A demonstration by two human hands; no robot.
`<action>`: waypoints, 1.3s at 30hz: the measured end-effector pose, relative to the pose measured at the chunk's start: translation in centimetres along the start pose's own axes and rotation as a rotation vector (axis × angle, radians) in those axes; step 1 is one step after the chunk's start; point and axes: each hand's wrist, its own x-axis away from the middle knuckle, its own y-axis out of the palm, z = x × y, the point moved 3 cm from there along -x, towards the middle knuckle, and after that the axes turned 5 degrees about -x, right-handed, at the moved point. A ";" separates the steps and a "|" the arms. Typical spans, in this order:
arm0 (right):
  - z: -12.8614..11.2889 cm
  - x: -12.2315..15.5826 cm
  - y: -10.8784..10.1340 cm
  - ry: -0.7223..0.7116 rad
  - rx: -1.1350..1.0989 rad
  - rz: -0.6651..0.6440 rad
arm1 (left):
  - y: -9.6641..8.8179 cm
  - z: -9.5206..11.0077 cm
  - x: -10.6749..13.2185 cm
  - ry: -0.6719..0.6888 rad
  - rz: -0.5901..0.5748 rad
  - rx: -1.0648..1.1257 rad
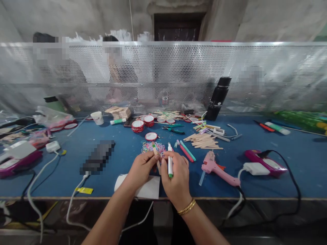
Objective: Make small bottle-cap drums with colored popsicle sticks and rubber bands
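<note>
My left hand (140,170) is closed, pinching a thin wooden craft stick (153,145) with a green mark near its top. In my right hand (178,178) is a white marker (170,158) with a green end pointing down toward me. The fingertips of both hands meet around the stick, so its middle is partly hidden. Just beyond them lies a pile of small colourful rubber bands (163,147). A white sheet of paper (150,189) lies under my wrists at the table edge. Pink and teal pens (186,151) rest to the right of my right hand.
A pink glue gun (219,171) and wooden sticks (203,140) lie to the right. Red-rimmed small drums (138,126), pliers (175,129) and a black bottle (219,98) stand farther back, before a perforated metal screen (163,64). A phone (98,157) with a cable lies left.
</note>
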 end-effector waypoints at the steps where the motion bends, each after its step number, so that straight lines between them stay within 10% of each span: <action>1: 0.0 0.0 0.0 -0.001 -0.002 -0.007 | 0.0 0.0 0.0 -0.001 0.002 0.000; 39: -0.5 -0.3 0.2 -0.025 0.091 -0.021 | 0.6 -0.3 -0.2 -0.080 -0.116 0.191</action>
